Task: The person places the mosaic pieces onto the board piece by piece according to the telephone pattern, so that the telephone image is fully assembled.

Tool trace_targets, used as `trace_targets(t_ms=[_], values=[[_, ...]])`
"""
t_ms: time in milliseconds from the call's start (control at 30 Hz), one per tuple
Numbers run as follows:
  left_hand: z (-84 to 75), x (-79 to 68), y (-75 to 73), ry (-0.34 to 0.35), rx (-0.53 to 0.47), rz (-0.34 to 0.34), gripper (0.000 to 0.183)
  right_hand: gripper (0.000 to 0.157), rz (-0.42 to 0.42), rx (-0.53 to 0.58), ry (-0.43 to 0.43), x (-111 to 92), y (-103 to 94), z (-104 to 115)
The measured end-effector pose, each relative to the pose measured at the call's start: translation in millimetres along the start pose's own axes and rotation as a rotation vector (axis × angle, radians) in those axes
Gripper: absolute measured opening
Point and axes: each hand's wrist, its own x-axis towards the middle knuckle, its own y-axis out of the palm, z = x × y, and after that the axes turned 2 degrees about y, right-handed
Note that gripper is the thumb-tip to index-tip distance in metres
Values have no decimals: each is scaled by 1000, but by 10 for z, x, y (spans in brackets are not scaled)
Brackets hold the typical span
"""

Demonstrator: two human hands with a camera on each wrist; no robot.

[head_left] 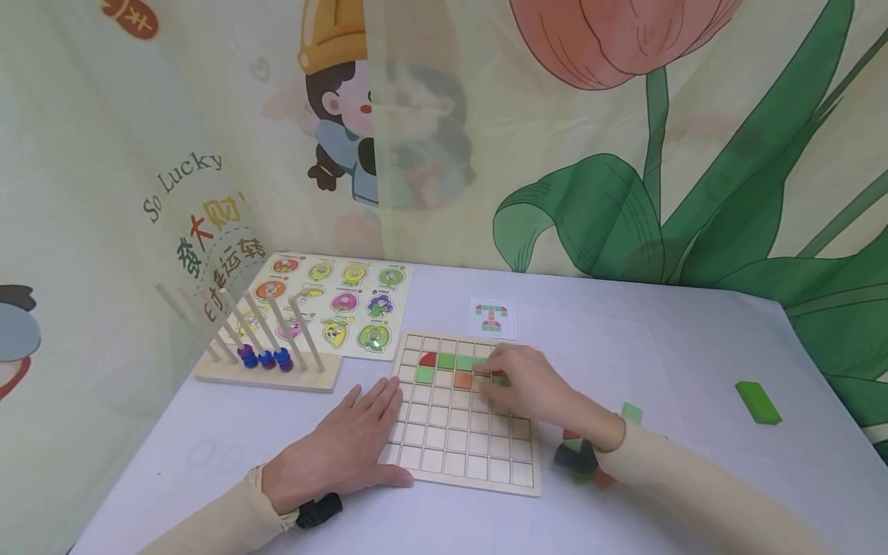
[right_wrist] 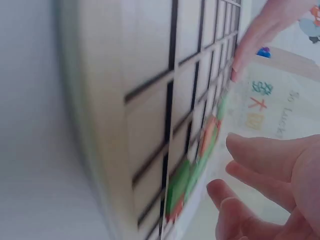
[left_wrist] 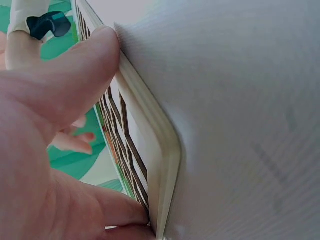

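On the worktop point(head_left: 666, 347), tiles point(head_left: 446, 361) line your grid board's point(head_left: 454, 464) twelve-o'clock end, lower rows unfilled; left hand point(head_left: 340, 443) flat at nine, right hand point(head_left: 523, 381) loose, seemingly empty, at two.

I have the board point(head_left: 454, 440) on the table point(head_left: 666, 347), with tiles point(head_left: 446, 361) in its far rows. The left hand point(head_left: 340, 447) lies along the board's left edge; the right hand point(head_left: 530, 385) is over its far right part. Behind the board I see the card point(head_left: 492, 318); left of that, the puzzle point(head_left: 344, 302), with the stand point(head_left: 267, 379) before it, bearing rings point(head_left: 267, 360). Loose tiles point(head_left: 632, 413) lie right of the board, the block point(head_left: 758, 402) farther right.
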Motion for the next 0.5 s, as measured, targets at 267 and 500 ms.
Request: trace_targets(t_ms=[267, 500], values=[[0, 5, -10, 9, 17, 4, 111, 31, -52, -31, 189, -446, -267, -261], [6, 9, -20, 11, 14, -1, 110, 32, -25, -59, 355, -889, -331, -451]])
